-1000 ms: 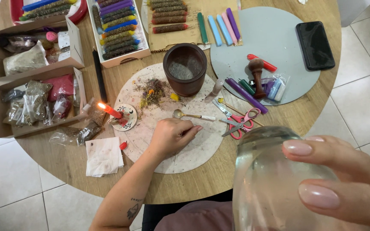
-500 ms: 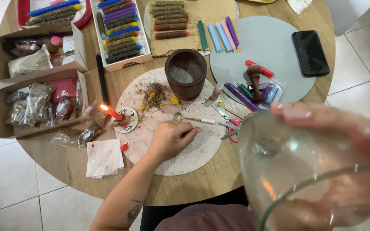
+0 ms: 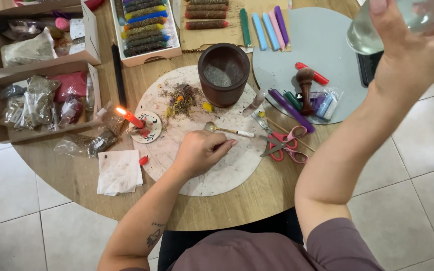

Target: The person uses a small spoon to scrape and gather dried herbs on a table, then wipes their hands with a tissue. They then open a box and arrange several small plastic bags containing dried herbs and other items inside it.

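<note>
- Right hand (image 3: 408,50) raised at top right, fingers wrapped round one clear glass (image 3: 377,30).
- Left hand (image 3: 202,150) loosely curled, empty, on round board (image 3: 217,175); one spoon (image 3: 227,131) just beside it.
- I count one lit candle (image 3: 131,119), one brown mortar (image 3: 223,74).

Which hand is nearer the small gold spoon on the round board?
Left. The left hand rests just below the spoon; the right hand is raised far off, holding a glass.

Clear glass (image 3: 372,30) raised and tilted, gripped at the frame's top right.

lit red candle (image 3: 130,118), brown mortar (image 3: 224,74), red scissors (image 3: 283,144), white napkin (image 3: 119,171), cardboard boxes (image 3: 41,100) of packets
</note>
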